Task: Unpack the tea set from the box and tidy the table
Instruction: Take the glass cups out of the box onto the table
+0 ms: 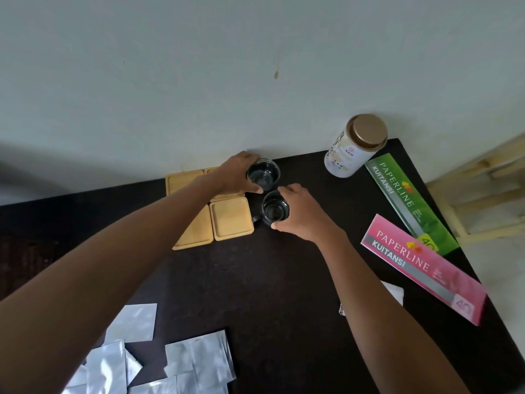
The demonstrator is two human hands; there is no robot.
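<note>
Now | left hand (237, 173) grips far glass (263, 174) | right hand (299, 213) grips near glass (274, 211)

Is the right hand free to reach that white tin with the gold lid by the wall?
Probably not yet: the right hand grips a glass cup. The way to the tin looks open, with bare table between.
</note>
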